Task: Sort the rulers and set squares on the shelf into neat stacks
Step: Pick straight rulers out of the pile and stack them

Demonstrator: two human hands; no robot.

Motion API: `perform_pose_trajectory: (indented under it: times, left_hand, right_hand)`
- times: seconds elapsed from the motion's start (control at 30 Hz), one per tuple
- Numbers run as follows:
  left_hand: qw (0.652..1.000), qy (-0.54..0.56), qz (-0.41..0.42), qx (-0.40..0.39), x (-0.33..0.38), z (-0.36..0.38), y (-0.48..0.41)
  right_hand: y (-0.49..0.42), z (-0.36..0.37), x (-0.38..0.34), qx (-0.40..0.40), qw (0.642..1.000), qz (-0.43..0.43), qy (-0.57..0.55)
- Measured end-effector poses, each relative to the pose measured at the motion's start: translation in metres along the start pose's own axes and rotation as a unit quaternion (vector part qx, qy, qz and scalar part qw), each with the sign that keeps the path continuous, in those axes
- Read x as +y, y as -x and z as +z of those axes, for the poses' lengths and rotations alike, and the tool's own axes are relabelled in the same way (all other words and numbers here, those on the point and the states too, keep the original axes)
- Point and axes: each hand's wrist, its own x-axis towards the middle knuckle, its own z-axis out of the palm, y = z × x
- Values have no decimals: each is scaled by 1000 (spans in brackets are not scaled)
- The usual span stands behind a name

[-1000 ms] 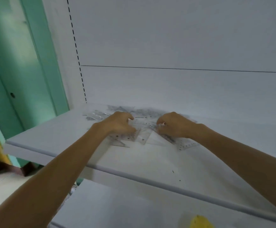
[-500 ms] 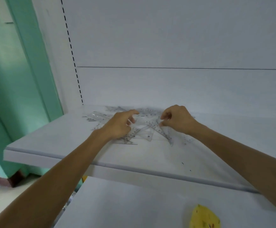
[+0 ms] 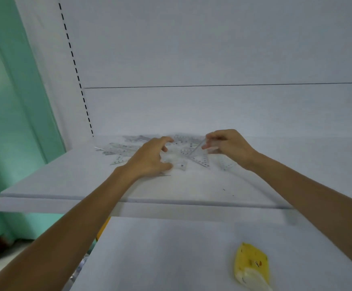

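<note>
Several clear plastic rulers and set squares lie scattered in a loose pile on the white shelf. My right hand pinches a clear set square by its upper corner and holds it tilted above the pile. My left hand lies on the pile with curled fingers, gripping a clear piece that sticks out by its thumb. The transparent pieces blur together, so single edges are hard to tell.
A lower white shelf runs beneath, with a yellow pouch on its right side. The white back panel closes the shelf behind the pile. A teal door frame stands to the left.
My right hand has lifted a set square off the pile and raised it. My left hand has slid slightly toward me on the pile. The camera has tilted down.
</note>
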Motion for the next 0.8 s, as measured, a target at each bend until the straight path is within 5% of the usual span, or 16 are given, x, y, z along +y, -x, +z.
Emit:
perform_pose_trajectory:
  times: [0.3, 0.47, 0.67, 0.8]
  left_hand:
    - [996, 51, 71, -14, 46, 26, -15]
    - [994, 58, 81, -46, 86, 52, -33]
    - [994, 25, 103, -22, 140, 94, -58]
    - [992, 38, 123, -2, 189, 124, -76]
  right_hand:
    - [39, -39, 17, 146, 926, -149, 315]
    - [63, -82, 28, 103, 958, -85, 253]
    - [80, -150, 58, 166, 936, -100, 293]
    - [91, -210, 86, 137, 926, -73, 343]
